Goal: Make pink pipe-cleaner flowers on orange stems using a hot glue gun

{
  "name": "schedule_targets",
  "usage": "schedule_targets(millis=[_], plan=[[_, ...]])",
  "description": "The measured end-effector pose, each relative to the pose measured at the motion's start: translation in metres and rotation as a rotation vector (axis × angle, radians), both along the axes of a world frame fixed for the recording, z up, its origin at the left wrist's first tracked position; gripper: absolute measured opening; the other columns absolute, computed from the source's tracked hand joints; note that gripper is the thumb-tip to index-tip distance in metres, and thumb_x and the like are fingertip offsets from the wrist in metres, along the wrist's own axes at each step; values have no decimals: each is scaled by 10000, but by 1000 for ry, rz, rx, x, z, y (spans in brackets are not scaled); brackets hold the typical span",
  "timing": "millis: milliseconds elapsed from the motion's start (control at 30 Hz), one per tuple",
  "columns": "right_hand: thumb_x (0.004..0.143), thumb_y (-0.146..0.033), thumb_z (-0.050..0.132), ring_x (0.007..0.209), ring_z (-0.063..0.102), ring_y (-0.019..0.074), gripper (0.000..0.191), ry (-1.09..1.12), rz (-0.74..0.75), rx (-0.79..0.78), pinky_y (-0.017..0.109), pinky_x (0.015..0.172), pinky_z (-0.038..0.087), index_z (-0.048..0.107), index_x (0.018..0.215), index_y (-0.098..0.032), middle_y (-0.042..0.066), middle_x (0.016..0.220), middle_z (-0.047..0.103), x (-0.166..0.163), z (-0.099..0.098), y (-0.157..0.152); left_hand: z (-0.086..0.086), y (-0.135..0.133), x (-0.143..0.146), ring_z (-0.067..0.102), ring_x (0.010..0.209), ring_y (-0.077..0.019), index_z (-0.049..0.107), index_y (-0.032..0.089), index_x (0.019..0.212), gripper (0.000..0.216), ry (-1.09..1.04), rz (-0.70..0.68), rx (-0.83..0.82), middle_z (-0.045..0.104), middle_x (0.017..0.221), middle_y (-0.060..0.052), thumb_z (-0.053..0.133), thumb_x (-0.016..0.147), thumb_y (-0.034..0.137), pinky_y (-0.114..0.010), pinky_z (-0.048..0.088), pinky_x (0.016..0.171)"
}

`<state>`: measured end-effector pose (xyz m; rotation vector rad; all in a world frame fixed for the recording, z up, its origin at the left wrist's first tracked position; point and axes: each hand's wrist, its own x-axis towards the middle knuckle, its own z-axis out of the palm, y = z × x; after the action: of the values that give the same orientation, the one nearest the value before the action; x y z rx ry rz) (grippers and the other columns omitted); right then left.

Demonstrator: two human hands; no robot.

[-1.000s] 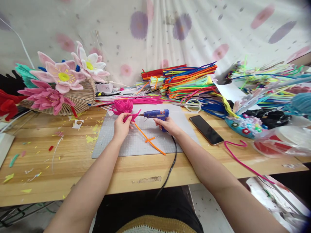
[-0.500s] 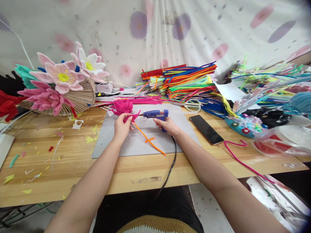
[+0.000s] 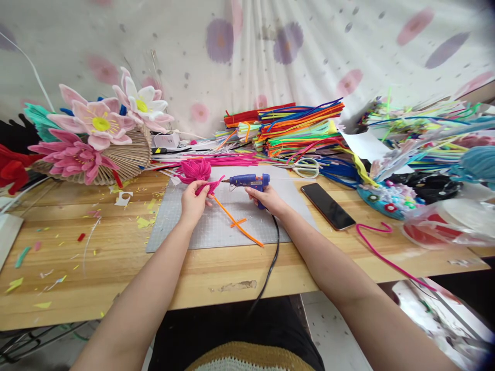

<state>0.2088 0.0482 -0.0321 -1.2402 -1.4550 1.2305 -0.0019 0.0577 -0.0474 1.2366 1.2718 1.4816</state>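
My left hand [image 3: 194,203] pinches a magenta pipe-cleaner piece [image 3: 212,186] over the grey cutting mat. In my right hand [image 3: 266,199] is a blue hot glue gun [image 3: 247,180], its nozzle pointing left at the tip of the magenta piece. A clear glue stick sticks out of the gun's back, and its black cord [image 3: 271,257] runs down off the table's front edge. A bundle of magenta petals [image 3: 194,170] lies just behind my left hand. Below my fingers an orange pipe cleaner [image 3: 242,226] slants across the mat, with short orange pieces beside it.
A black phone [image 3: 328,206] lies right of the cutting mat [image 3: 174,232]. White-handled scissors [image 3: 306,168] rest behind it. Bundled pipe cleaners [image 3: 299,129] are stacked at the back. Fuzzy flowers [image 3: 96,123] stand at left, near scattered scraps. A plastic-wrapped tub [image 3: 444,226] sits at right.
The glue gun has shifted slightly right, so its nozzle is a little farther from my left fingers. My left hand has hardly moved.
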Motion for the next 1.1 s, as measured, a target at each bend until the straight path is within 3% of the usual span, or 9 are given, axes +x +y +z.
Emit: schedule_targets(millis=[267,467,1100], plan=[[619,-553,637,443,395,61,406,5,24,6,222,422,319,512,655,-169,-29,570,496,-1,-12,5,0,-1,1,582,499,-106,565,152,832,123,16,3,6,609,702,-15,567,715,193,-185,441,351],[604,-554,647,438,396,61,413,-1,-31,-7,220,426,322,515,654,-166,-33,557,489,1,-10,6,-2,0,0,582,501,-99,565,157,841,131,21,-5,25,612,717,-14,569,719,202,-176,438,352],[603,-555,645,435,401,60,412,1,22,-3,221,422,327,507,656,-170,-35,566,490,-1,-7,3,0,-1,0,583,505,-97,565,157,840,143,17,-4,24,603,702,-8,575,713,221,-173,443,353]])
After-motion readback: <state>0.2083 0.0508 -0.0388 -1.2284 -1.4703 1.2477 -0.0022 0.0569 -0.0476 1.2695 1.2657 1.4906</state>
